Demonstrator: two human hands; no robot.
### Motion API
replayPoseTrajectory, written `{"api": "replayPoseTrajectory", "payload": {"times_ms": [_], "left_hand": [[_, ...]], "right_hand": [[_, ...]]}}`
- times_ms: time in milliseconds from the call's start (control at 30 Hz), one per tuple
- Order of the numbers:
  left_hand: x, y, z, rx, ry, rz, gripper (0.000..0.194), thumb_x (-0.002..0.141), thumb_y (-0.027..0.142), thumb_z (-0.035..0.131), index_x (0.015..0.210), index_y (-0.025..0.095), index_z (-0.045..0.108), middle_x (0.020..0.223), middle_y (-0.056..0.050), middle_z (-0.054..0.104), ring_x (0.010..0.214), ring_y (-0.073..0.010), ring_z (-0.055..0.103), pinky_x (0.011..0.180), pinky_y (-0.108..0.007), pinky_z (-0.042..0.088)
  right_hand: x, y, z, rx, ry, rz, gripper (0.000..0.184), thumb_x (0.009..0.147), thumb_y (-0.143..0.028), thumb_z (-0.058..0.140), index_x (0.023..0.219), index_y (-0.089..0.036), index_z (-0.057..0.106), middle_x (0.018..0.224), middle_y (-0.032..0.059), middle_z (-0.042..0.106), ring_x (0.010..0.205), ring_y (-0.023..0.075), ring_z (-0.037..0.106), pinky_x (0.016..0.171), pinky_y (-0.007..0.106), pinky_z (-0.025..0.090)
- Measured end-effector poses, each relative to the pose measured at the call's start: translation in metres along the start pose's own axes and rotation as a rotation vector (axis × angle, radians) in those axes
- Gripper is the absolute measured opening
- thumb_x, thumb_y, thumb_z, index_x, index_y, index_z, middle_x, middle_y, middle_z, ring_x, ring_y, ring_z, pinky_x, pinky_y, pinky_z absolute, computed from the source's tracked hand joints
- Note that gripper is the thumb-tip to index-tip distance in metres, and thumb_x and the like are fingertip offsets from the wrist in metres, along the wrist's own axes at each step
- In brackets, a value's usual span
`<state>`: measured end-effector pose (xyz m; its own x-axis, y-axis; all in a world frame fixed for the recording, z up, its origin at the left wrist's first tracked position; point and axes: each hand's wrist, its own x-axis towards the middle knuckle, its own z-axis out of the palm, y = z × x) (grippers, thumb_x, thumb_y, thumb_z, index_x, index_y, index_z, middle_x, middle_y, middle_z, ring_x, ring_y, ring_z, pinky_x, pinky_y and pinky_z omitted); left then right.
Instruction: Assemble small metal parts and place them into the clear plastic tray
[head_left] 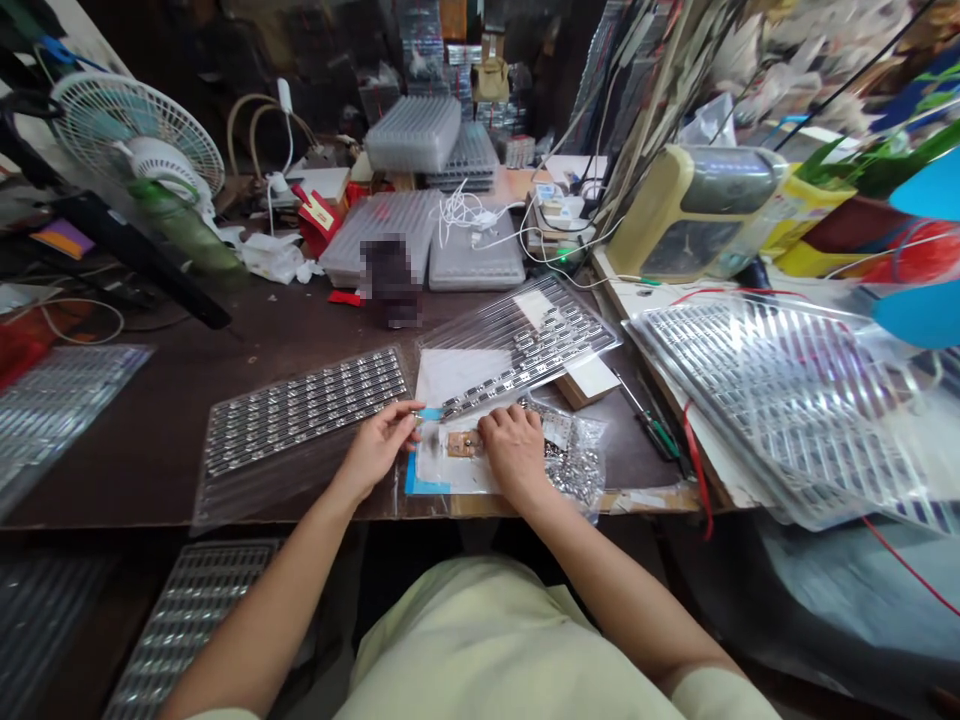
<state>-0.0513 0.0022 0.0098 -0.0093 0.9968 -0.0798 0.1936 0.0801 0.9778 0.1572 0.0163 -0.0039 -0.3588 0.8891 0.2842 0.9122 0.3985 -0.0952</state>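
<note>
My left hand (380, 444) pinches a small metal part at its fingertips, near the left edge of a white sheet (450, 462). My right hand (513, 447) rests curled on that sheet, its fingers touching a small brown circuit board (464, 443). A clear tray of small metal parts (525, 345) leans tilted just behind both hands. Under my right hand lies a clear bag of loose metal parts (577, 460). Another filled tray (300, 408) lies flat to the left.
A desk fan (142, 150) stands at the back left. Stacked plastic trays (420, 135) and white cables (472, 212) fill the back. A green-handled screwdriver (651, 420) and red wire (694, 460) lie to the right, beside a big bagged tray (795, 400).
</note>
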Motion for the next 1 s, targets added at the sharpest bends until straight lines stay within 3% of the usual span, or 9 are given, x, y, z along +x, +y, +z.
{"api": "replayPoseTrajectory", "payload": {"times_ms": [133,267,367,800,1000], "left_hand": [[-0.014,-0.006,0.018,0.148,0.02,0.048,0.027,0.079,0.035,0.063,0.099,0.017,0.065,0.082,-0.004,0.068,0.062,-0.0114,0.059,0.054,-0.022,0.049],[-0.015,-0.009,0.041,0.359,0.047,0.24,0.014,0.08,0.027,0.064,0.09,0.019,0.069,0.087,-0.005,0.069,0.07,-0.0137,0.061,0.06,-0.024,0.049],[-0.014,-0.011,0.051,0.415,0.032,0.343,0.013,0.082,0.028,0.064,0.089,0.021,0.072,0.089,-0.005,0.067,0.071,-0.0137,0.061,0.059,-0.024,0.048],[-0.012,-0.013,0.058,0.589,0.035,0.36,0.013,0.082,0.026,0.064,0.092,0.025,0.073,0.085,-0.003,0.066,0.076,-0.0146,0.061,0.068,-0.026,0.047],[-0.012,-0.01,0.057,0.516,0.064,0.357,0.011,0.084,0.026,0.062,0.089,0.023,0.071,0.087,-0.003,0.066,0.078,-0.0155,0.062,0.069,-0.027,0.048]], "right_hand": [[-0.001,0.005,-0.002,0.035,0.009,0.013,0.012,0.088,-0.017,0.054,0.081,-0.018,0.064,0.078,0.0082,0.063,0.079,0.0229,0.049,0.07,0.035,0.032],[-0.014,0.019,-0.007,0.302,0.114,0.058,0.018,0.091,-0.019,0.047,0.097,-0.02,0.064,0.088,0.0066,0.065,0.084,0.0217,0.052,0.074,0.034,0.039],[-0.026,0.025,-0.01,0.489,0.174,0.092,0.021,0.093,-0.021,0.044,0.095,-0.021,0.064,0.09,0.0061,0.065,0.085,0.0206,0.054,0.078,0.033,0.043],[-0.034,0.025,-0.004,0.57,0.198,0.11,0.018,0.092,-0.024,0.05,0.093,-0.022,0.067,0.088,0.0044,0.069,0.084,0.0179,0.06,0.077,0.03,0.046],[-0.025,0.015,-0.004,0.477,0.131,0.147,0.012,0.085,-0.035,0.063,0.081,-0.025,0.069,0.079,0.0,0.069,0.078,0.0167,0.058,0.072,0.03,0.039]]}}
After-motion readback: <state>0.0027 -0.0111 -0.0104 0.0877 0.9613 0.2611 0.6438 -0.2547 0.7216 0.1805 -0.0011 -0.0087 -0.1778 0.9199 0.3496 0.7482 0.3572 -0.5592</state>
